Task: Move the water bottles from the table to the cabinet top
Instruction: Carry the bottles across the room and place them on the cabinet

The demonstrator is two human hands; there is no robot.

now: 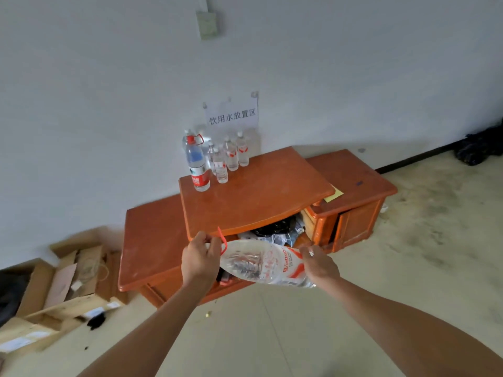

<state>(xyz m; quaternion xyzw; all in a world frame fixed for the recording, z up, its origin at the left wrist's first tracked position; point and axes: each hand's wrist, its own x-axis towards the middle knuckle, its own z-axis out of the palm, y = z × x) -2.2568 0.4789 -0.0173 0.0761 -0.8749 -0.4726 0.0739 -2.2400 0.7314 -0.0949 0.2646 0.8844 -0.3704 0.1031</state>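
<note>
I hold a large clear water bottle with a red and white label on its side, in the air just in front of the orange wooden cabinet. My left hand grips its neck end by the red carry handle. My right hand grips its base end. On the raised cabinet top, near the wall, stand a big bottle with a red cap and red label and several small clear bottles.
A paper sign with black characters hangs on the wall above the bottles. An open cabinet compartment holds dark clutter. Cardboard boxes lie on the floor at the left, and a black bag sits by the far right wall.
</note>
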